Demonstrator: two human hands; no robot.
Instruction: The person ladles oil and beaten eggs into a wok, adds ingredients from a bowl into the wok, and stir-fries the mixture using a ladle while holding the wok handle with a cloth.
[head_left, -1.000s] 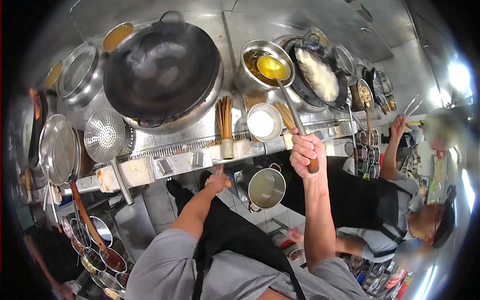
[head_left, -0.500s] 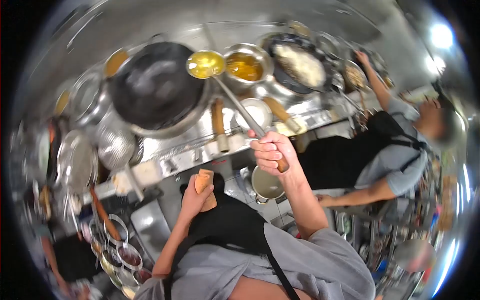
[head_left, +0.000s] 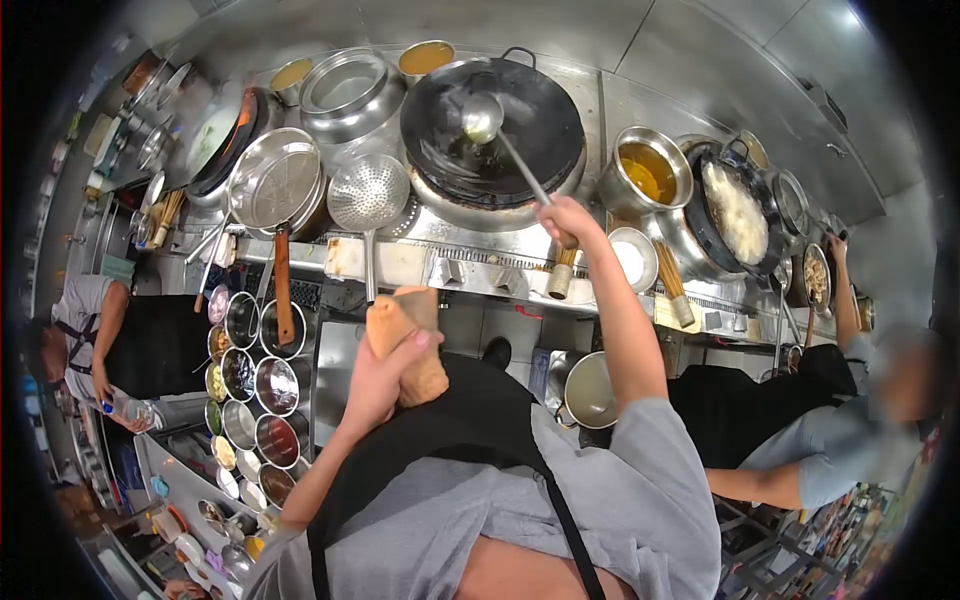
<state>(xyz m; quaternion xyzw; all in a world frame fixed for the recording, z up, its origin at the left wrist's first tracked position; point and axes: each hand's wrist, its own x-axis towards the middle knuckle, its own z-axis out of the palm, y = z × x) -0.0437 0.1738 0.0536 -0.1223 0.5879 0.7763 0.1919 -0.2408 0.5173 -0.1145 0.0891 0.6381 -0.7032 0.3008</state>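
Shiny metal, matt fabric

Your cloth (head_left: 423, 378) is looking matt and rough, your metal ladle (head_left: 483, 120) is shining, the wok (head_left: 452, 150) is gleaming, the strainer handle (head_left: 283, 290) is showing smooth wood, your apron (head_left: 440, 450) is looking matt.

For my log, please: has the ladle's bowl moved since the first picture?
Yes: the ladle's bowl went left, from the metal pot to over the black wok.

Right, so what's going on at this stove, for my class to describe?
A person's right hand grips a ladle, its bowl over a large black wok; whether they touch is unclear. The left hand holds a tan folded cloth. A pot of yellow liquid stands between that wok and a second wok with pale, frothy contents. Another person stands to the right.
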